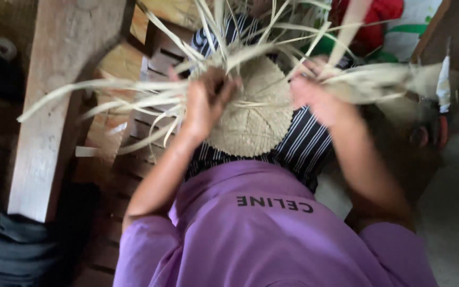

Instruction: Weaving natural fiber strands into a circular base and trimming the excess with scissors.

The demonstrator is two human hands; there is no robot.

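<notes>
Woven straw disc (251, 119), round, pale tan, close-plaited at the centre, with long loose strips (134, 87) fanning out from its rim. We hold it on our lap, over a black-and-white striped cloth (298, 146) and above a purple shirt (256, 228).

Left hand (205, 103): fingers curled shut over the disc's left edge, pinching strips where they leave the weave.

Right hand (314, 95): closed round a bundle of strips at the right edge (the picture is blurred here, so we cannot tell exactly how many strands it grips).

Handling, as we judge it: very light; the plaited centre fairly firm yet bendable, the free strips springy, dry and liable to crease or split if folded sharply. Best taken at the rim, close to the finished weave, rather than by the strip ends.

Surroundings: wooden beam (59, 106) at left, slatted wooden seat (144, 133) beneath, red and green fabric (378, 26) beyond.
</notes>
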